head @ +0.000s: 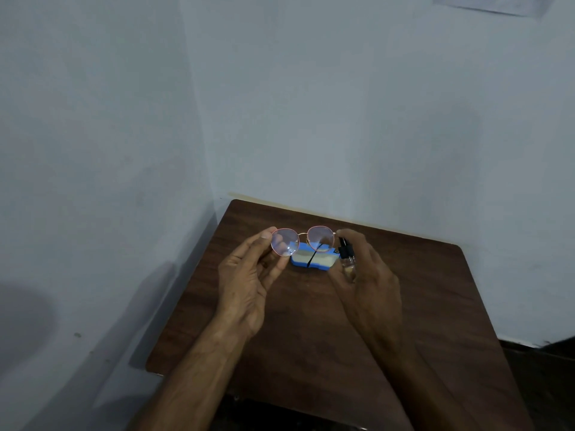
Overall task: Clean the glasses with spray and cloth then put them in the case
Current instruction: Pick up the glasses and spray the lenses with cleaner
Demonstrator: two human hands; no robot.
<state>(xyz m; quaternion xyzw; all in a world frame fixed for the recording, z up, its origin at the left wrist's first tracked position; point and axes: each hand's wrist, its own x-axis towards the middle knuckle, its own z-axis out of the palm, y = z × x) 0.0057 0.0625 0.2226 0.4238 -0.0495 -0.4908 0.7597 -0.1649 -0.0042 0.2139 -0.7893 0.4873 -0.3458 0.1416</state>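
My left hand [249, 275] holds the glasses [303, 239] by the left rim, above the table. They have a thin pink-gold frame and round lenses, and one dark temple arm hangs down. My right hand [370, 269] grips a small clear spray bottle [347, 256] with a black nozzle, right beside the right lens. Behind the glasses an open blue case [314, 259] lies on the table, with a pale cloth or lining inside; I cannot tell which.
The dark brown wooden table [311, 337] stands in a corner between two pale walls. Its left edge and far edge run close to the walls. Dark floor shows at the lower right.
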